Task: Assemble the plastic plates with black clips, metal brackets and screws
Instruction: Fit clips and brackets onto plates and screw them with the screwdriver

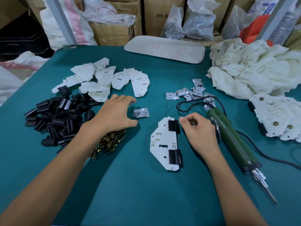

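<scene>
Head view. Near the middle of the desk, one white plate, flat, with two black clips on its right edge: far clip and near clip. Just right of the far clip, the right hand, fingers curled in, thumb close to the first finger; cannot tell if anything small is pinched there. Left of the plate, the left hand, fingers spread and loose, grasping nothing, thumb and first finger on either side of one metal bracket, just beside it. Under the left wrist, a heap of gold screws. Toward the left edge, a heap of black clips; behind it, a heap of bare white plates. Toward the far edge, a little heap of brackets. Right of the right hand, a green power screwdriver, tip toward the near edge, black cord looped behind. At the right edge, a stack of done plates with screws in. In the far right corner, a crumpled pale cloth. At the far edge, a pale board with red writing.
</scene>
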`<act>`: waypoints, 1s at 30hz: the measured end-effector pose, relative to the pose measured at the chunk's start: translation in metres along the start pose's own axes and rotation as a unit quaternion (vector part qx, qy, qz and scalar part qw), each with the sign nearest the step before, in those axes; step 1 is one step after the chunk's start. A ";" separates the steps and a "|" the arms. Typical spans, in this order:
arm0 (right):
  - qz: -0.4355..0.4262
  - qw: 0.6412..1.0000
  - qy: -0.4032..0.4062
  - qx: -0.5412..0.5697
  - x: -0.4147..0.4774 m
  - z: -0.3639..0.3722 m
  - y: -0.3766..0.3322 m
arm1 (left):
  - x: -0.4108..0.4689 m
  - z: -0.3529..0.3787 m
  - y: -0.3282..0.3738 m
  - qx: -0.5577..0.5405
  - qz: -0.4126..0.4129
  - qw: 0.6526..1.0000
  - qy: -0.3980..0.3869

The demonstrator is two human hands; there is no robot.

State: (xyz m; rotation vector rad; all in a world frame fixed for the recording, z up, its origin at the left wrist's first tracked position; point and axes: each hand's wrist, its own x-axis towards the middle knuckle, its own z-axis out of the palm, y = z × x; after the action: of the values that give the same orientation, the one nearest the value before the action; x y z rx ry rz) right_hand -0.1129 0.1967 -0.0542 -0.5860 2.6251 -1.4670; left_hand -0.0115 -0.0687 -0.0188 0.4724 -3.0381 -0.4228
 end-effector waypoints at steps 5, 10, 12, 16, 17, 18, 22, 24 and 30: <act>0.015 0.998 -0.018 -0.056 0.004 0.004 -0.003 | 0.009 -0.006 0.003 -0.083 0.013 0.996 -0.029; 0.016 0.992 -0.050 -0.116 0.011 0.004 -0.007 | -0.004 -0.008 0.021 -0.189 0.044 0.980 0.040; 0.014 0.992 -0.045 -0.119 0.010 0.005 -0.008 | -0.010 -0.008 0.037 -0.201 0.068 0.977 0.018; 0.018 0.996 -0.036 -0.083 0.005 0.003 -0.006 | -0.010 -0.005 0.060 -0.134 0.096 0.986 -0.012; 0.020 0.996 -0.038 -0.072 0.005 0.002 -0.006 | -0.009 -0.004 0.063 -0.121 0.097 0.988 -0.016; 0.024 0.997 -0.042 -0.056 0.004 0.002 -0.006 | -0.009 -0.004 0.065 -0.116 0.097 0.988 -0.021; 0.057 0.994 -0.076 0.054 0.006 0.002 -0.005 | -0.010 0.001 0.073 -0.123 0.109 0.986 -0.027; 0.080 0.982 -0.091 0.148 0.006 0.003 -0.004 | -0.012 0.004 0.074 -0.128 0.118 0.985 -0.012; 0.097 0.960 -0.121 0.234 0.005 0.001 -0.001 | -0.021 0.010 0.071 -0.169 0.127 0.977 0.021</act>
State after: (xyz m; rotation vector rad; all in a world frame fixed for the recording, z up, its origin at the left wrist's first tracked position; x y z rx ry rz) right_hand -0.1171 0.1933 -0.0537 -0.4097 1.9882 -1.7397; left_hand -0.0128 0.0056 -0.0090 0.0734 -2.8441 -0.8758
